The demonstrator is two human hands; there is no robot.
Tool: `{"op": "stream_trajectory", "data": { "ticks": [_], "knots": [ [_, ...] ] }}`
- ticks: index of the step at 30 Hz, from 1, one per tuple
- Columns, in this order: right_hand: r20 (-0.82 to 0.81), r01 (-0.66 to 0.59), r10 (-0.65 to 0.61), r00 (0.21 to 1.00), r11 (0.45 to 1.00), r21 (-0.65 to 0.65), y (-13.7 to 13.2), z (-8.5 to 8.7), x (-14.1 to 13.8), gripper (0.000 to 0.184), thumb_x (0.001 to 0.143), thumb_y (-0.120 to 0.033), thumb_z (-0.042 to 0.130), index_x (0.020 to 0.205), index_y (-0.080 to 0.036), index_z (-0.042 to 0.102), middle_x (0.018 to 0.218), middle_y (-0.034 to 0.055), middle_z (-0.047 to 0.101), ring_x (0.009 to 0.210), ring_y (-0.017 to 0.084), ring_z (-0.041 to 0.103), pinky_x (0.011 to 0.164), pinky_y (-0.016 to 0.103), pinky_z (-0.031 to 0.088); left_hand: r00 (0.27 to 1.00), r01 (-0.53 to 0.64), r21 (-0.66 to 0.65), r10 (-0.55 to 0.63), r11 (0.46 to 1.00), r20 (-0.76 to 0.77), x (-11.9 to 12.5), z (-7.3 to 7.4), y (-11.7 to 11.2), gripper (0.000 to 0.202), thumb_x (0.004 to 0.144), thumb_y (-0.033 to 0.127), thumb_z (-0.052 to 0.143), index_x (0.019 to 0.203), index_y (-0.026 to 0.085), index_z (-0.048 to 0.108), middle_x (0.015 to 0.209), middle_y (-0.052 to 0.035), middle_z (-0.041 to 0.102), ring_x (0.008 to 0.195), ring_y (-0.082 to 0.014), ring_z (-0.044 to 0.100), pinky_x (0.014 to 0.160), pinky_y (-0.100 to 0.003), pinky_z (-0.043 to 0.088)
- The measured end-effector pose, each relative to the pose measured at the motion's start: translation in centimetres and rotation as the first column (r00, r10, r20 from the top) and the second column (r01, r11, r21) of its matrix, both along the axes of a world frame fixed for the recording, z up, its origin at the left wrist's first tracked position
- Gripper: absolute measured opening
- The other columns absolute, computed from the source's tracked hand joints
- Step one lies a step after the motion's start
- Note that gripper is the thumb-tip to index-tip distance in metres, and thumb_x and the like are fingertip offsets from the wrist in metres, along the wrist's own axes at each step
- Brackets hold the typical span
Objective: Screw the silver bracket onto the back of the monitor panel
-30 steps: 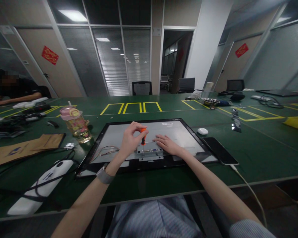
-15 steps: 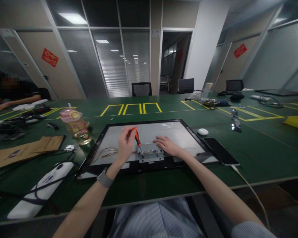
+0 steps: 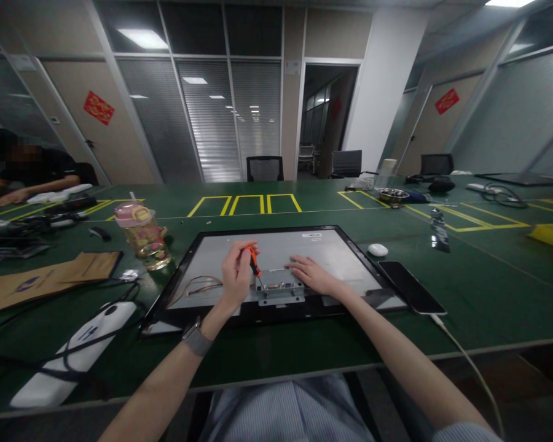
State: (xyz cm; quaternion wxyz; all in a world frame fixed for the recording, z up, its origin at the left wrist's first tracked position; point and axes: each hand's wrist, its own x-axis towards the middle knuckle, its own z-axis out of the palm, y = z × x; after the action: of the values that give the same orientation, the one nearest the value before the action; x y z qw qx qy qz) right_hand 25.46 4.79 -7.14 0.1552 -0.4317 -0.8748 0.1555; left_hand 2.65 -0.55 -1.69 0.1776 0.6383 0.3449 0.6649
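Observation:
A flat monitor panel (image 3: 332, 248) lies face down on the green table, its grey metal back up inside a black frame. My left hand (image 3: 236, 276) is closed round a small orange-handled screwdriver (image 3: 254, 265), whose tip slants down to the left end of a metal connector bracket (image 3: 281, 292) near the panel's front edge. My right hand (image 3: 309, 274) rests flat with fingers spread on the panel just right of that bracket. Thin coloured wires (image 3: 194, 283) run across the panel to the left of my left hand.
A pink-lidded drink bottle (image 3: 142, 236) stands left of the panel, a brown paper bag (image 3: 46, 279) and a white power strip (image 3: 69, 356) nearer the front left. A white mouse (image 3: 378, 250) and a dark phone (image 3: 411, 287) with a cable lie right. Another person sits far left.
My left hand has lowered and tilted the screwdriver from upright to a slant towards the bracket's left end. My right hand has stayed flat on the panel.

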Motion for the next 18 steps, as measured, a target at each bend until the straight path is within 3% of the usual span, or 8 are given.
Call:
{"op": "stream_trajectory", "data": {
  "ticks": [7,14,18],
  "knots": [
    [-0.009,0.001,-0.001,1.0,1.0,0.006,0.04,-0.15,0.06,0.05,0.094,-0.046,0.021,0.128,-0.023,0.05,0.142,0.0121,0.04,0.134,0.026,0.032,0.108,0.05,0.018,0.993,-0.081,0.028,0.083,0.996,-0.088,-0.33,0.49,0.22,0.016,0.083,0.027,0.057,0.092,0.02,0.069,0.085,-0.0029,0.05,0.078,-0.0132,0.052,0.069,-0.025,0.044],
    [0.005,0.006,-0.006,1.0,1.0,-0.002,-0.01,0.02,-0.06,0.05,0.095,-0.045,0.021,0.128,-0.023,0.05,0.141,0.0119,0.041,0.134,0.025,0.032,0.109,0.05,0.019,0.996,0.053,0.0,-0.052,0.999,-0.066,-0.5,0.77,-0.03,0.025,0.09,0.023,0.041,0.098,0.018,0.064,0.087,-0.0044,0.059,0.083,-0.0144,0.057,0.077,-0.028,0.045],
    [-0.003,-0.002,0.002,1.0,1.0,-0.005,0.04,-0.01,0.03,0.05,0.094,-0.046,0.021,0.129,-0.022,0.049,0.142,0.012,0.04,0.134,0.024,0.031,0.109,0.049,0.018,0.997,-0.018,0.002,0.018,1.0,-0.076,-0.51,0.73,0.25,0.016,0.084,0.026,0.055,0.091,0.019,0.067,0.088,-0.0033,0.054,0.078,-0.0128,0.055,0.072,-0.025,0.045]
  ]
}}
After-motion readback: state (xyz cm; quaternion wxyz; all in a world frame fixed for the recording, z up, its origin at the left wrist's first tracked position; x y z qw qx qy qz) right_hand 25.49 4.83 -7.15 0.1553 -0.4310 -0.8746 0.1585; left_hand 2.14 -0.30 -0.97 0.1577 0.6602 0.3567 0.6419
